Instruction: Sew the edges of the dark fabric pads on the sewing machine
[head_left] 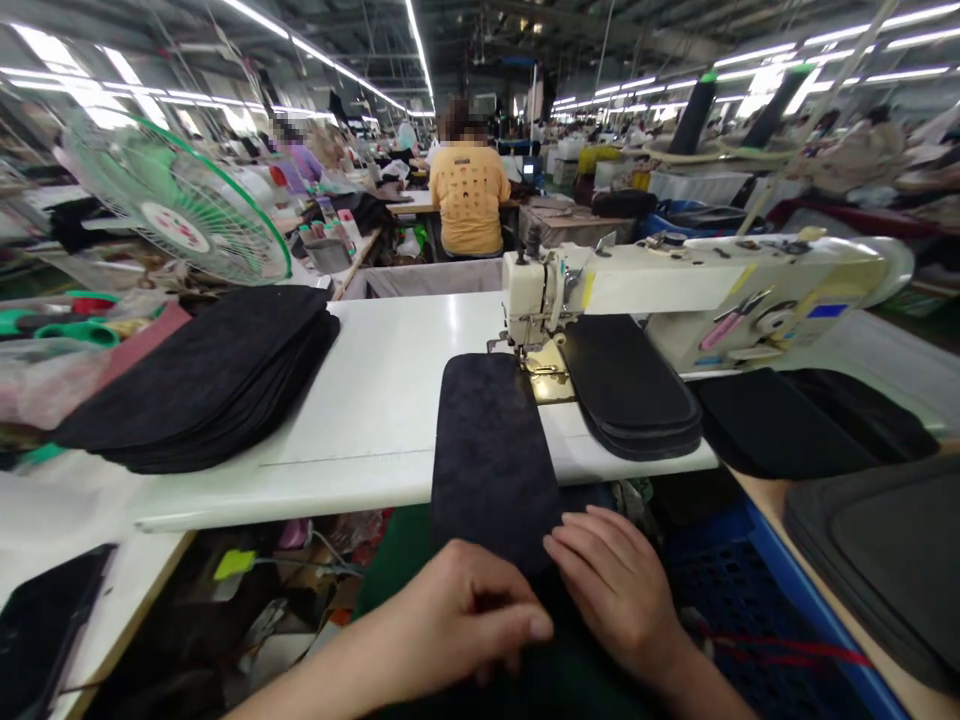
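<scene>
A dark rounded fabric panel (491,440) lies with its far end by the needle of a white sewing machine (544,300). Its near end hangs over the table edge toward my lap. My left hand (480,610) is at that near end, fingers curled under and thumb pointing right; whatever is between them is hidden. Beside the panel's lower right edge is my right hand (611,570), its fingers stretched out close together, the tips at or near the fabric. Just right of the needle plate (551,378) rests a small stack of black padded panels (634,390).
A tall stack of black panels (210,380) stands on the white table (375,400) at left, near a green fan (180,215). More dark panels (885,550) lie at right above a blue crate (780,590). Lower left is a phone-like dark slab (52,620). A person in yellow (470,195) sits ahead.
</scene>
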